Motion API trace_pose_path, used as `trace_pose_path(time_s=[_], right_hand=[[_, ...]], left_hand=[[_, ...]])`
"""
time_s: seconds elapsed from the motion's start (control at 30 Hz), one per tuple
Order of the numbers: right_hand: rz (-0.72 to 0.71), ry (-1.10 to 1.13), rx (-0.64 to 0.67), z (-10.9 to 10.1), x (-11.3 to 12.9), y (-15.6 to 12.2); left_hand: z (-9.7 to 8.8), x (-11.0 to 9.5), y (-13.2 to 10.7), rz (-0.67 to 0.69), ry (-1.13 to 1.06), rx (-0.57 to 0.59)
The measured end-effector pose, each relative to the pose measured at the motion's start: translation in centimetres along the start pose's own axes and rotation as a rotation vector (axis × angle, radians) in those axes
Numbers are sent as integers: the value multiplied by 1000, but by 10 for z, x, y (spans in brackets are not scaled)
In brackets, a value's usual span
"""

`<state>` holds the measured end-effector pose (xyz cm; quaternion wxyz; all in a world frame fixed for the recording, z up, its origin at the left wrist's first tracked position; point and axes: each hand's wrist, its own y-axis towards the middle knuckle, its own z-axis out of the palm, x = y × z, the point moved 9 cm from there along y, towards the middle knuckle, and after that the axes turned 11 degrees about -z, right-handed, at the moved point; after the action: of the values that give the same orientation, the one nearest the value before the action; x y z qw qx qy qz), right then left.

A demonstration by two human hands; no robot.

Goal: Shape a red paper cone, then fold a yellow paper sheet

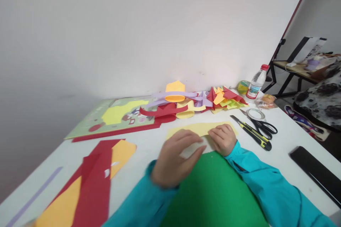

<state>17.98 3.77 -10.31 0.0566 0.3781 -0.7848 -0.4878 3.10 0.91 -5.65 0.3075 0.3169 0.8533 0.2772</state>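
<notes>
In the middle of the table a pale yellow sheet of paper (195,127) lies in front of me. My right hand (223,138) has its fingers curled at the sheet's near edge and grips it there. My left hand (177,158), slightly blurred, hovers just left of it, thumb and fingers apart with nothing seen between them. A large green sheet (213,191) spreads toward me beneath both wrists. Right of my right hand lie a yellow-black utility knife (253,133), black-handled scissors (262,126) and a roll of tape (255,114).
At left are red paper (96,184), orange cut pieces (124,154) and a purple strip (34,198). Folded paper shapes (183,104) stand by the wall beside a printed pad (112,115). A water bottle (257,83) and black case (317,173) are at right.
</notes>
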Motion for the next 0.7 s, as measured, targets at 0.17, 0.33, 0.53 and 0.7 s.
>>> trace_pose_path(time_s=[0.17, 0.33, 0.53, 0.7], right_hand=[[-88, 70, 12, 0, 17, 7], [-64, 11, 26, 0, 5, 2], [98, -188, 16, -12, -39, -14], [76, -122, -5, -13, -22, -3]], left_hand=[[55, 9, 25, 97, 265, -128], [55, 20, 4, 170, 367, -214], [44, 49, 1, 133, 395, -318], [50, 42, 3, 143, 403, -299]])
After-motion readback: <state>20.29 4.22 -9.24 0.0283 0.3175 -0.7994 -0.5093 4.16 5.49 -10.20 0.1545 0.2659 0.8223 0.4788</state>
